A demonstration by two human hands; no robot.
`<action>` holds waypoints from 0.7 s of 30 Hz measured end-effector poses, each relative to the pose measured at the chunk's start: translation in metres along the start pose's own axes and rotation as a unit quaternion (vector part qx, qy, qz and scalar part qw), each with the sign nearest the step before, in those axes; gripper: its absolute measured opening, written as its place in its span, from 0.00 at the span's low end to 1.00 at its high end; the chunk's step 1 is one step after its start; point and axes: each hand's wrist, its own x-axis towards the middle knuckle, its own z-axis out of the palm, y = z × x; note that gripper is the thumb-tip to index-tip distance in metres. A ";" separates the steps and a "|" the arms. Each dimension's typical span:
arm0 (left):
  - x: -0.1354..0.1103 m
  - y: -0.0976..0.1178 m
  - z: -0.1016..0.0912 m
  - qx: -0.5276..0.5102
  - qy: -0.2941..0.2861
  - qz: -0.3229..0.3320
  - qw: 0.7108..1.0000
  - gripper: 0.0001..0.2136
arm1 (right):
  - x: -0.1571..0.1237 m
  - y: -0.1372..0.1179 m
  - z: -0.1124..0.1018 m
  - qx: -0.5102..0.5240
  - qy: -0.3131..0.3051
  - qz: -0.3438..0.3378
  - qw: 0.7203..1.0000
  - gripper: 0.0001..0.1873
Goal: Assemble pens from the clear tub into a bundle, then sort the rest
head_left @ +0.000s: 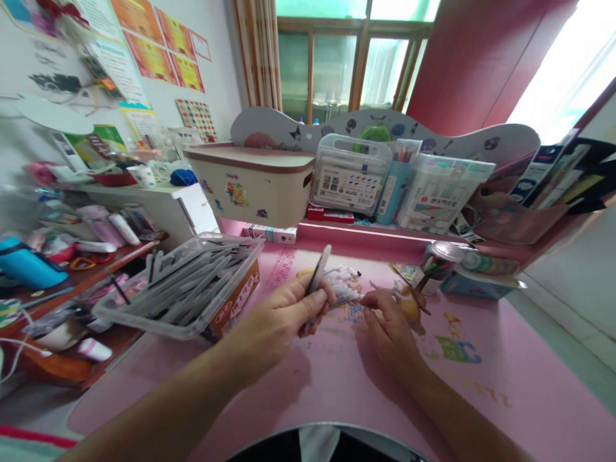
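Left hand (293,307): thumb and fingers pinching a slim, smooth pen (318,269), tip raised, apparently for steadiness. Right hand (389,322): fingertips drawn together beside a loose pile of thin white sticks (342,289); grip, cannot tell. Clear plastic box (180,331), left: long grey pens (192,282), seemingly boxed for tidiness. Desk (346,391): pink, flat, printed.

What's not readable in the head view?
Head view:
Pen-like item: partly covered by the left hand.
Right hand: whether it pinches anything; fingertips too small.
Beige bin: contents hidden by lid.
Clear case: fine print too small.
Blue cylinder: cut off by left edge.
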 end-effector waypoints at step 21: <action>-0.028 0.040 -0.125 0.310 0.348 0.084 0.881 0.08 | -0.001 -0.010 0.002 -0.014 0.002 -0.002 1.000 0.06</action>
